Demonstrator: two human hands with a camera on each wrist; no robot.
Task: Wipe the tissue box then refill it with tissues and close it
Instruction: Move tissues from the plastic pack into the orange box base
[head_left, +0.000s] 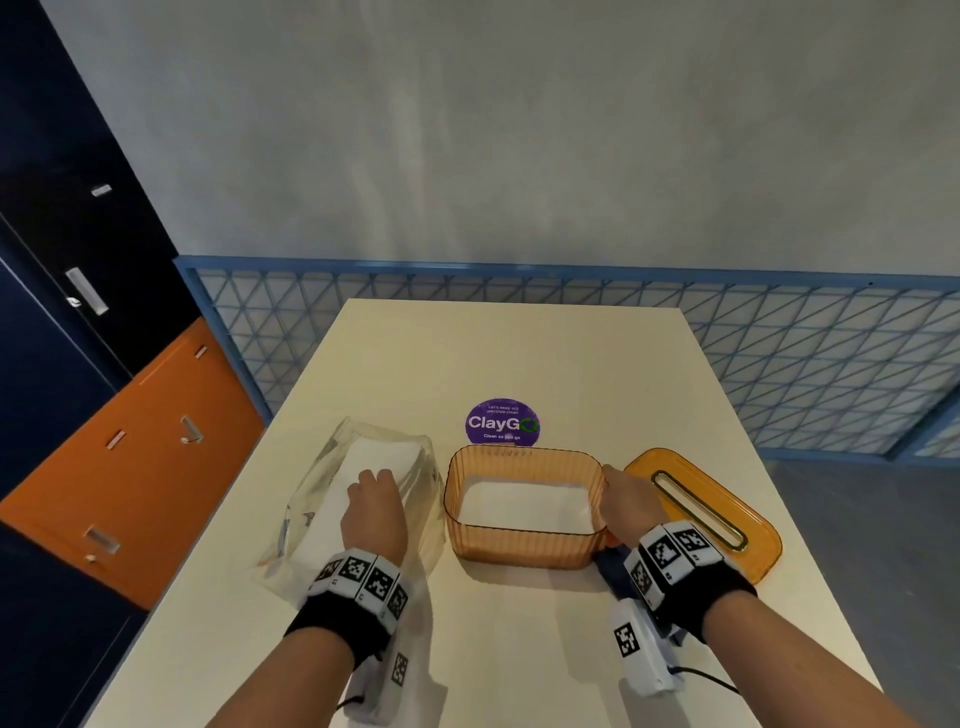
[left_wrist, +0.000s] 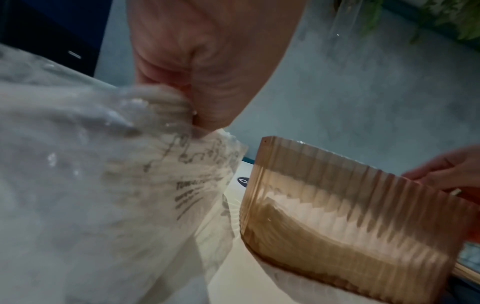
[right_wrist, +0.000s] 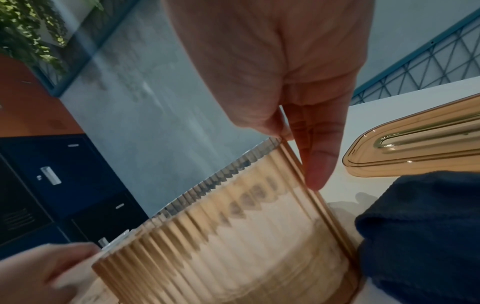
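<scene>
The orange ribbed tissue box (head_left: 522, 543) stands open at the table's middle, with a white layer showing at its bottom. Its slotted orange lid (head_left: 701, 512) lies flat just right of it. A clear plastic pack of white tissues (head_left: 332, 499) lies to the left of the box. My left hand (head_left: 375, 486) is on the pack, and in the left wrist view its curled fingers (left_wrist: 166, 82) pinch the wrap. My right hand (head_left: 615, 480) holds the box's right wall; the thumb and a finger (right_wrist: 322, 160) pinch the rim. A dark blue cloth (right_wrist: 420, 226) lies under my right wrist.
A purple round sticker (head_left: 502, 422) is on the cream table (head_left: 509, 353) behind the box. Orange and dark blue lockers (head_left: 130, 467) stand to the left. A blue mesh railing (head_left: 779, 358) runs behind the table.
</scene>
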